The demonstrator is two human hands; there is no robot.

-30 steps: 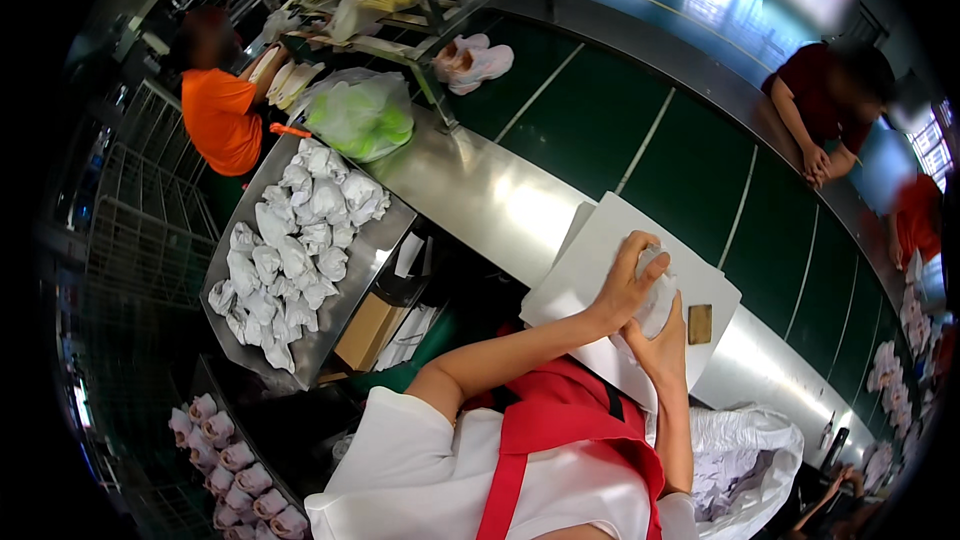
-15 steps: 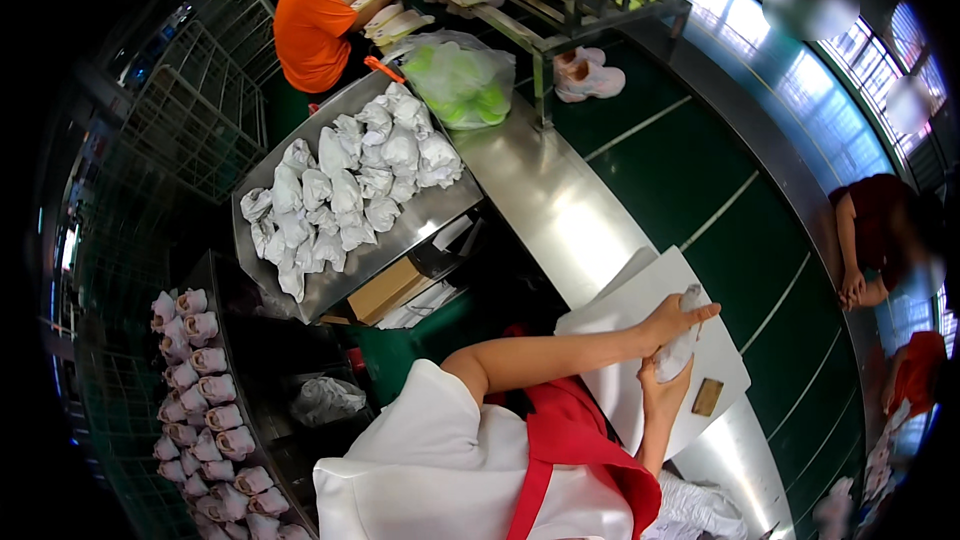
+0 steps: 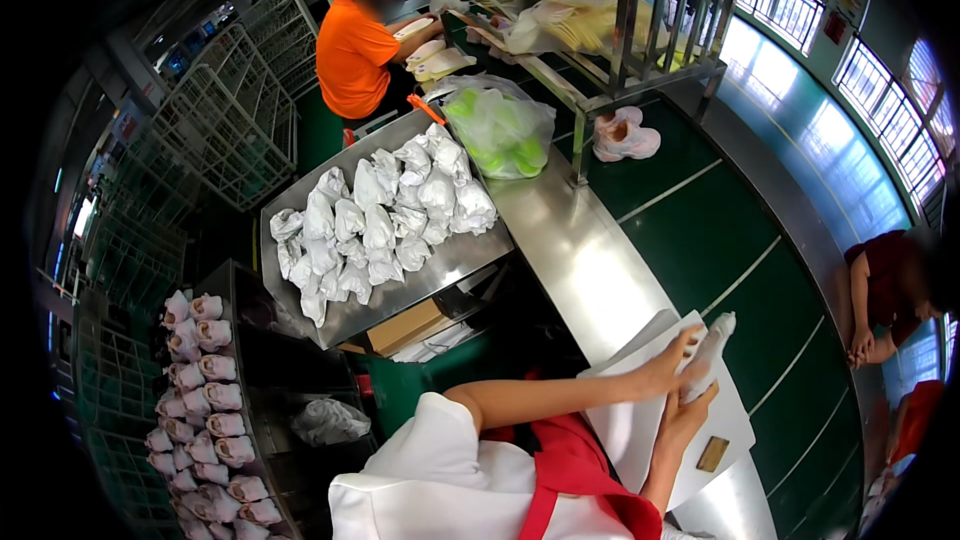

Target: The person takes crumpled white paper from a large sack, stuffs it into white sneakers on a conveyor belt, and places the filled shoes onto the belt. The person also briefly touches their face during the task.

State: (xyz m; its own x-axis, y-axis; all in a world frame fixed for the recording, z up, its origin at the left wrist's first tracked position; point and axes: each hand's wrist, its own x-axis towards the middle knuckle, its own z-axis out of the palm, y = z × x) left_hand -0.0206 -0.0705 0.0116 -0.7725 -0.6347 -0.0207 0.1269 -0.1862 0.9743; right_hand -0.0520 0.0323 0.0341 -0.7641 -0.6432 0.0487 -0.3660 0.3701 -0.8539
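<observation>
An elongated white wrapped bundle (image 3: 714,342) is held up over a white board (image 3: 738,428) on the metal bench. My right hand (image 3: 684,422) is closed round its lower end. Against its left side, my left hand (image 3: 664,368) has its fingers bent and thumb on the bundle, partly smeared by motion. What is inside the wrapping is hidden. A small brownish-gold block (image 3: 712,454) lies on the board beside my right hand.
To the left, a metal table (image 3: 455,265) bears many crumpled white bundles (image 3: 378,225). Beyond are a clear bag of lime-green things (image 3: 500,130), a metal rack (image 3: 625,35) and a person in orange (image 3: 352,55). Pink-white shoes (image 3: 218,368) fill a rack at lower left.
The view has shifted, so the surroundings sit lower and further right. My left hand has moved down along the bundle, leaving its upper end bare; the bundle now points upward more visibly.
</observation>
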